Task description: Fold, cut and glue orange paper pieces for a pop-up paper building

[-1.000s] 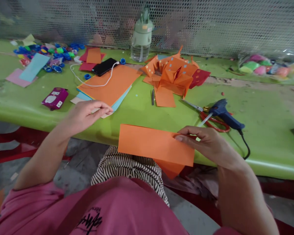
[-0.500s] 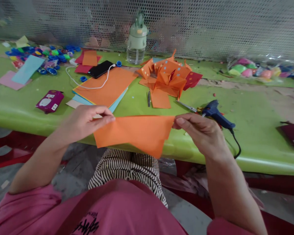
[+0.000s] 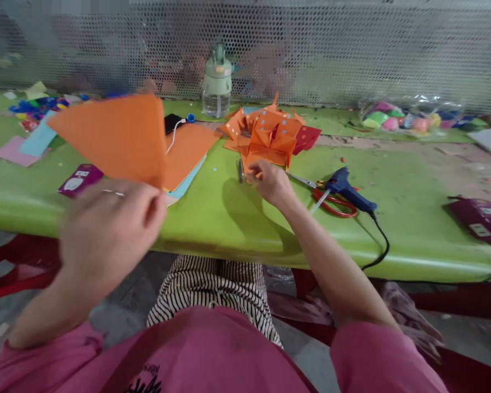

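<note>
Left hand (image 3: 106, 232) pinches thin, floppy orange paper sheet (image 3: 114, 136) at its near corner; right hand (image 3: 270, 183), fingers curled, touches folded orange paper pile (image 3: 270, 136).

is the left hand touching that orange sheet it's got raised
Touching. The head view shows the left hand pinching the lower corner of the orange sheet, which stands raised above the green table.
</note>
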Available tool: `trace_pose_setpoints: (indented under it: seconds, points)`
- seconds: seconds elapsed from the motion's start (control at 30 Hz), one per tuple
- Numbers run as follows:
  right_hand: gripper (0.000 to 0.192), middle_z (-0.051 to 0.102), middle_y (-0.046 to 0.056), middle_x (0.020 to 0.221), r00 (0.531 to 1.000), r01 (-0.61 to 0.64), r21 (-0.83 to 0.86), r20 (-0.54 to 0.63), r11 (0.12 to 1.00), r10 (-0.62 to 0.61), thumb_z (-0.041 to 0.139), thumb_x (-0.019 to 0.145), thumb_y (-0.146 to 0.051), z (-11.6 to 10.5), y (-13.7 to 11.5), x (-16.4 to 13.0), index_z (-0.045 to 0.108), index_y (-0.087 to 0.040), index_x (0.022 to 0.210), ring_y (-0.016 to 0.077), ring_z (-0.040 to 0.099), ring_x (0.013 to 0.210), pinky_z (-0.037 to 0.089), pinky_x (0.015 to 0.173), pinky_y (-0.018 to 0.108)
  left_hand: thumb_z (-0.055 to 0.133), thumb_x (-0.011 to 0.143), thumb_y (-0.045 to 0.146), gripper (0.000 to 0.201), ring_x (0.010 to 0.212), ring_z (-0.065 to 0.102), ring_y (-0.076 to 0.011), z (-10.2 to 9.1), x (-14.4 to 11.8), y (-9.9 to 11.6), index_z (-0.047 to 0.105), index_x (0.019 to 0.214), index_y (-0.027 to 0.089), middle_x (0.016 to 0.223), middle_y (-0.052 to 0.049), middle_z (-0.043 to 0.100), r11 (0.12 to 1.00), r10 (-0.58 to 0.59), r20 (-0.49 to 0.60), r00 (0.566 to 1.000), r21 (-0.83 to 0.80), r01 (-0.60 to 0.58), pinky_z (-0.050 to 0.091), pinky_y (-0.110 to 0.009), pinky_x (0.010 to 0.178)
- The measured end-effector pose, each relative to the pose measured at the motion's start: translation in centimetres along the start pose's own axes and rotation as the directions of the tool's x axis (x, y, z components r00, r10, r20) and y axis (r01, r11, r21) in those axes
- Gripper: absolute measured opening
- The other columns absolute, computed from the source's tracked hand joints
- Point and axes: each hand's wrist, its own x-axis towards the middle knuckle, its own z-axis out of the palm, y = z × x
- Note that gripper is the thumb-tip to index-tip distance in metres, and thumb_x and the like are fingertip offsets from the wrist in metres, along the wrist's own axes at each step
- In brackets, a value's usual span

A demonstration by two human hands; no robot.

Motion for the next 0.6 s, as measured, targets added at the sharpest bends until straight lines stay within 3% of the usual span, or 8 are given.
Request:
trace_pose_setpoints:
  seconds: [0.03, 0.07, 0.13, 0.23, 0.33, 0.5, 0.53, 0.6]
  points:
    - [0.029, 0.072, 0.012, 0.113, 1.000, -0.007, -0.023, 0.003, 1.000, 0.007, 0.059, 0.092, -0.029, 0.4, -0.6, 0.9, 0.063, -0.016, 0.118, 0.0250, 0.067, 0.100, 0.050, 0.082, 0.034, 0.049, 0.096, 0.023, 0.026, 0.064, 0.054, -0.0207, 0.6, 0.1, 1.4, 0.053, 0.070, 0.021, 0.059, -0.002, 0.054, 0.985, 0.098, 0.013, 0.995, 0.140, -0.098, 0.034, -0.033, 0.057]
    - [0.031, 0.071, 0.014, 0.116, 1.000, -0.017, -0.049, 0.013, 0.999, 0.017, 0.060, 0.091, -0.028, 0.8, -1.1, 1.6, 0.063, -0.015, 0.119, 0.0274, 0.067, 0.102, 0.050, 0.082, 0.036, 0.049, 0.094, 0.017, 0.025, 0.063, 0.056, -0.0204, 1.3, 0.2, 2.7, 0.053, 0.070, 0.021, 0.060, -0.002, 0.056, 0.964, 0.190, 0.085, 0.978, 0.171, -0.202, 0.037, -0.033, 0.058]
    - [0.032, 0.071, 0.017, 0.118, 0.999, -0.015, -0.078, 0.033, 0.997, 0.018, 0.061, 0.089, -0.025, 1.2, -1.8, 2.4, 0.063, -0.014, 0.119, 0.0303, 0.067, 0.104, 0.050, 0.083, 0.038, 0.049, 0.090, 0.008, 0.022, 0.064, 0.061, -0.0200, 3.1, 0.3, 5.0, 0.056, 0.072, 0.019, 0.064, -0.002, 0.061, 0.950, 0.272, 0.223, 0.936, 0.095, -0.299, 0.043, -0.032, 0.060]
    - [0.030, 0.072, 0.017, 0.113, 0.998, -0.004, -0.110, 0.063, 0.994, 0.011, 0.056, 0.088, -0.018, 1.3, -1.8, 2.3, 0.064, -0.014, 0.116, 0.0312, 0.067, 0.104, 0.049, 0.084, 0.038, 0.048, 0.092, 0.010, 0.021, 0.064, 0.066, -0.0195, 5.8, 0.1, 7.4, 0.059, 0.075, 0.017, 0.066, -0.004, 0.064, 0.969, 0.242, 0.291, 0.926, -0.019, -0.247, 0.046, -0.030, 0.057]
    - [0.030, 0.073, 0.018, 0.109, 0.996, -0.003, -0.122, 0.083, 0.993, 0.013, 0.053, 0.085, -0.014, 0.9, -1.0, 1.2, 0.066, -0.012, 0.112, 0.0318, 0.068, 0.101, 0.048, 0.083, 0.039, 0.047, 0.095, 0.015, 0.022, 0.065, 0.069, -0.0198, 7.1, 0.0, 8.6, 0.061, 0.078, 0.015, 0.070, -0.006, 0.067, 0.973, 0.226, 0.370, 0.901, -0.120, -0.195, 0.047, -0.028, 0.055]
    - [0.036, 0.075, 0.013, 0.101, 0.996, -0.004, -0.065, 0.092, 0.998, 0.010, 0.053, 0.084, -0.017, -0.4, 0.9, -1.9, 0.066, -0.012, 0.117, 0.0259, 0.068, 0.092, 0.048, 0.080, 0.035, 0.045, 0.101, 0.036, 0.033, 0.077, 0.073, -0.0218, 7.0, 0.8, 7.2, 0.068, 0.099, 0.013, 0.089, -0.009, 0.074, 0.939, 0.303, 0.478, 0.824, -0.298, -0.173, 0.053, -0.030, 0.061]
    - [0.036, 0.075, 0.010, 0.097, 0.996, -0.004, -0.023, 0.093, 1.000, 0.006, 0.053, 0.084, -0.019, -0.8, 1.4, -2.7, 0.067, -0.014, 0.117, 0.0235, 0.068, 0.087, 0.048, 0.077, 0.033, 0.043, 0.101, 0.031, 0.031, 0.084, 0.074, -0.0221, 7.1, 0.9, 6.2, 0.069, 0.106, 0.014, 0.098, -0.010, 0.075, 0.925, 0.338, 0.479, 0.810, -0.328, -0.192, 0.056, -0.032, 0.069]
    - [0.033, 0.073, 0.006, 0.086, 0.995, -0.018, 0.148, 0.105, 0.989, 0.002, 0.051, 0.085, -0.023, -1.4, 2.5, -4.4, 0.069, -0.016, 0.112, 0.0187, 0.065, 0.075, 0.048, 0.069, 0.030, 0.046, 0.096, 0.015, 0.037, 0.122, 0.064, -0.0258, 7.7, 1.1, 3.9, 0.061, 0.130, 0.016, 0.136, -0.013, 0.064, 0.847, 0.507, 0.424, 0.750, -0.408, -0.342, 0.053, -0.039, 0.098]
